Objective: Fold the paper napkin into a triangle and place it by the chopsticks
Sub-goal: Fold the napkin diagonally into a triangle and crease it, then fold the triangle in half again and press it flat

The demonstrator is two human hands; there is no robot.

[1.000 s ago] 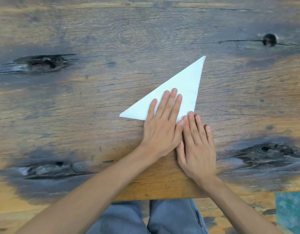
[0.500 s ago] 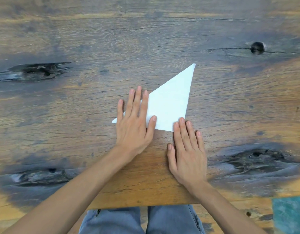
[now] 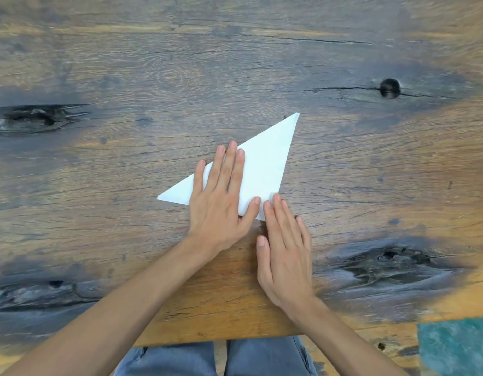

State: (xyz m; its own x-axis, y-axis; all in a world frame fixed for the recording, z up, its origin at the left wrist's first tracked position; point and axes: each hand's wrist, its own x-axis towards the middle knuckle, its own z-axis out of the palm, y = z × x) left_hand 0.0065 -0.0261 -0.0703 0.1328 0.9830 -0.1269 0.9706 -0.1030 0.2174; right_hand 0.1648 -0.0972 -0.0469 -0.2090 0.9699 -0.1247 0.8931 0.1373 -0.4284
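A white paper napkin (image 3: 267, 164), folded into a triangle, lies flat on the wooden table (image 3: 126, 185), its long point aimed up and to the right. My left hand (image 3: 221, 199) presses flat on the napkin's left half with straight fingers. My right hand (image 3: 285, 248) lies flat on the table, and its fingertips press the napkin's near corner. No chopsticks are in view.
The table top is weathered wood with dark knots and cracks, and its near edge (image 3: 221, 341) runs just in front of my lap. A teal patch of floor (image 3: 454, 346) shows at the bottom right.
My left hand slid left along the napkin, then a little way back to the right. My right hand stayed at the near corner. The view has shifted slightly.
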